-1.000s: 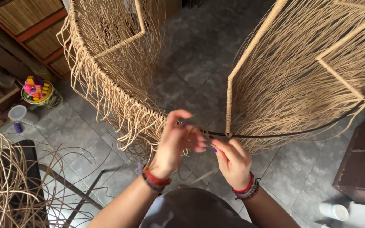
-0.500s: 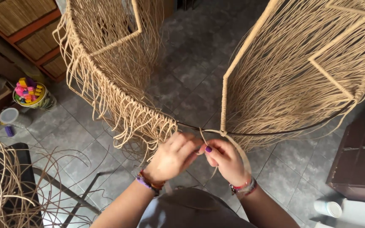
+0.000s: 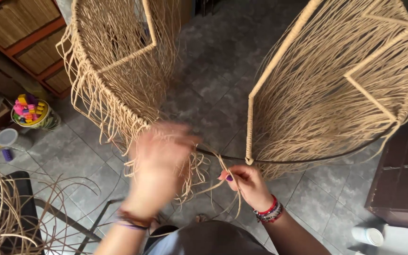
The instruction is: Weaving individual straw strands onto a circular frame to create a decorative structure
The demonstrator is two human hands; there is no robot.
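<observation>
A large round frame (image 3: 260,94) wrapped and strung with tan rattan strands stands in front of me; its dark bare rim (image 3: 308,159) runs along the bottom. My right hand (image 3: 247,185) pinches a tan rattan strand (image 3: 223,172) just below the rim, near the wrapped upright bar. My left hand (image 3: 156,167) is blurred with motion, raised in front of the hanging loose strand ends (image 3: 119,118) on the left half of the frame. Whether it holds a strand is unclear. Both wrists carry bracelets.
Loose rattan strands (image 3: 1,212) pile over a dark chair at lower left. A bowl of coloured pieces (image 3: 31,111) and a small lidded pot (image 3: 6,139) sit on the grey tile floor at left. A dark wooden cabinet (image 3: 402,179) stands at right, a white cup (image 3: 368,234) beside it.
My left hand has swung away from the right hand, up and to the left, now blurred. My right hand stays at the rim, still pinching the strand.
</observation>
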